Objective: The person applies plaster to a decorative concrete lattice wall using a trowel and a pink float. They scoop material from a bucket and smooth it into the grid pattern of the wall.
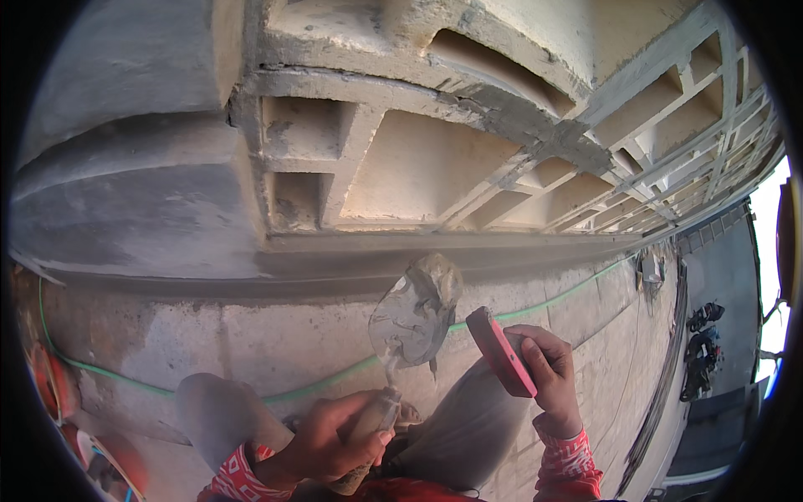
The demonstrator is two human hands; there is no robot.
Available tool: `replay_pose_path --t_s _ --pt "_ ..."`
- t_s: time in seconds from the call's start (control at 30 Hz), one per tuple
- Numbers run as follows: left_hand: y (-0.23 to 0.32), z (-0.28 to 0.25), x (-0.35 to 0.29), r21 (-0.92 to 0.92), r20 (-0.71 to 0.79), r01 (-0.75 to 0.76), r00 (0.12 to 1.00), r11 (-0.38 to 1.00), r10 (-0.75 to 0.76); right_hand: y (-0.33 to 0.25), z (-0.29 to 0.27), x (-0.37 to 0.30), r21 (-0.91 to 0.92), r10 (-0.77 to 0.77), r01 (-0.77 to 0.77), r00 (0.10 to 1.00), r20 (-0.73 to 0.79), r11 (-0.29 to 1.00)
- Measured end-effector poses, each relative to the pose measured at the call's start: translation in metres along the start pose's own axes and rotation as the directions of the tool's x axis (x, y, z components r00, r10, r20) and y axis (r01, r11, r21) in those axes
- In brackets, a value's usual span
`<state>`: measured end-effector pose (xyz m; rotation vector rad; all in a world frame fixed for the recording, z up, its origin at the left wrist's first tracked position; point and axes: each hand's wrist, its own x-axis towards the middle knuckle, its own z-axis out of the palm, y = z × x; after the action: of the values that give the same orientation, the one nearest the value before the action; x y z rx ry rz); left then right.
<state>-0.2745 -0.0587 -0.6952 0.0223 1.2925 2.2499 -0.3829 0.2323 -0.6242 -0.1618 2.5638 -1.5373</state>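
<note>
I see the left hand point(347, 435) gripping a grey mortar-loaded trowel point(397, 325) at centre, the right hand point(548, 368) a flat red float point(505, 356). Upper frame, the pale concrete lattice point(502, 177) seems partly patched; this mortar point(437, 283) seems left to spread.

The person wears a red top point(410, 492), of which a strip shows along the lower edge. Its sleeves reach toward the wrists and carry white patterning: the left sleeve point(238, 478) has bold, angular, box-like outlines, while the right sleeve point(566, 456) shows a denser white figure near the cuff and plainer red further up. The trousers point(477, 410) are grey and plain. The left hand point(347, 435) and right hand point(548, 364) are bare.
</note>
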Motion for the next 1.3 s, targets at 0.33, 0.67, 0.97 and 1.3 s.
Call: replay_pose_path --t_s 0.33,0.67,0.97,1.3 --pt "-0.001 0.003 0.006 0.096 0.005 -0.001 1.0 0.995 0.001 -0.06 -0.009 0.038 -0.254 0.156 -0.087 0.951 0.266 0.963" --pt "0.002 0.005 0.007 0.166 -0.034 -0.017 0.999 0.986 0.023 -0.049 -0.03 0.078 -0.213 0.181 -0.103 0.904 0.388 0.972" --pt "-0.006 0.001 0.007 0.27 0.002 -0.101 0.995 0.958 0.105 -0.053 -0.047 0.099 -0.327 0.123 0.01 0.916 0.383 0.945" --pt "0.0 0.007 0.006 0.241 0.002 -0.096 0.995 0.966 0.099 -0.023 -0.053 0.104 -0.35 0.08 0.091 0.891 0.446 0.932"
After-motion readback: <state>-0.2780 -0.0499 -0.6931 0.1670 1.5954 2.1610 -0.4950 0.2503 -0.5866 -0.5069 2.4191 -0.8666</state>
